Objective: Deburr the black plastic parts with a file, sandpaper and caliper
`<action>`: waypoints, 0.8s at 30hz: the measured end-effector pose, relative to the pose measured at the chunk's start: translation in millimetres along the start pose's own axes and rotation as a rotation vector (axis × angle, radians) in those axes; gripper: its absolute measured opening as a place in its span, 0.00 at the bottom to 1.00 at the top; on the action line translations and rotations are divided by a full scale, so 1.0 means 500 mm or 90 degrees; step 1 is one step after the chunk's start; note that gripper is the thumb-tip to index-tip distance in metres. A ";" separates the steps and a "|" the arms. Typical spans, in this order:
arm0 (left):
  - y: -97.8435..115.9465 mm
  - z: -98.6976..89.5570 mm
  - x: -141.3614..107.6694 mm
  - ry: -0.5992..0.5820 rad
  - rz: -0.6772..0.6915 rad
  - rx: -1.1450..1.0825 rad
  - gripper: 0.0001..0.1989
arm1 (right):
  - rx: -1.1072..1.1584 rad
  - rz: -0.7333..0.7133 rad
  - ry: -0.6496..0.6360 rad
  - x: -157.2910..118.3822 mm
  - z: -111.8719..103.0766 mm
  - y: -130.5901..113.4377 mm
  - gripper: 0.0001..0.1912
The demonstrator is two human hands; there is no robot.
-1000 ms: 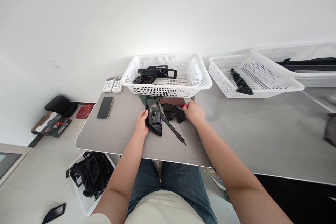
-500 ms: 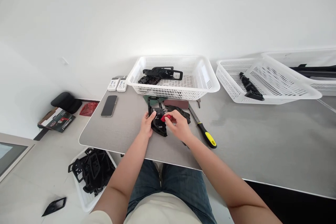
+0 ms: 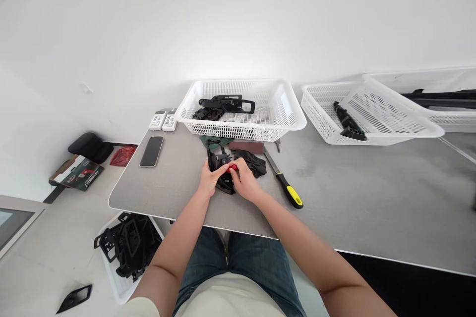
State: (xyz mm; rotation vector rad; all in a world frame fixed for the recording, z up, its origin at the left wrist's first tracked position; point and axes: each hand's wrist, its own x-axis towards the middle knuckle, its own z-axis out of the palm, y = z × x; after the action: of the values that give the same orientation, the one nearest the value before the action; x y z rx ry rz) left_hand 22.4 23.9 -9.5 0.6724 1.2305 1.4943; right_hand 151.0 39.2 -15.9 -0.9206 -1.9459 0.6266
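A black plastic frame part (image 3: pixel 225 185) is gripped on its left side by my left hand (image 3: pixel 208 178), just above the table. My right hand (image 3: pixel 244 178) pinches a small red tool (image 3: pixel 232 168) against the part; its working end is hidden by the fingers. The left thumb reaches across the part to the red tool. Behind the right hand lies a crumpled black cloth or glove (image 3: pixel 255 162). Close by on the right is a file (image 3: pixel 289 190) with a black and yellow handle.
A white basket (image 3: pixel 241 131) with black parts stands behind my hands. Another white basket (image 3: pixel 394 139) sits to the right. A phone (image 3: pixel 151 151) lies on the left. Sanding sheets (image 3: pixel 247 147) lie before the basket. On the floor is a bin (image 3: pixel 115 277) of black parts.
The left thumb has moved across the part to the red tool, and my right hand has come in closer. The black part has tilted. The whole view has shifted slightly.
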 end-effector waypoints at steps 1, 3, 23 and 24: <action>0.001 0.004 0.001 0.002 0.003 0.028 0.24 | 0.004 0.009 -0.007 0.001 -0.005 0.001 0.08; 0.005 0.018 0.005 0.004 0.025 0.104 0.23 | 0.000 0.047 -0.020 0.007 -0.024 0.005 0.08; -0.002 0.122 -0.026 0.104 0.127 0.328 0.21 | 0.116 0.318 0.063 0.013 -0.065 0.013 0.34; 0.006 0.114 -0.035 0.105 0.127 0.349 0.21 | 0.194 0.329 0.066 0.010 -0.038 -0.006 0.36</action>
State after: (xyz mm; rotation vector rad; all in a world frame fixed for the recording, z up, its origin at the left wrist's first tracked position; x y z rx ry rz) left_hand 76.7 27.6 14.3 1.0741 1.7703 1.3948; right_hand 164.4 42.9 -1.9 -1.2373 -1.4648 1.1117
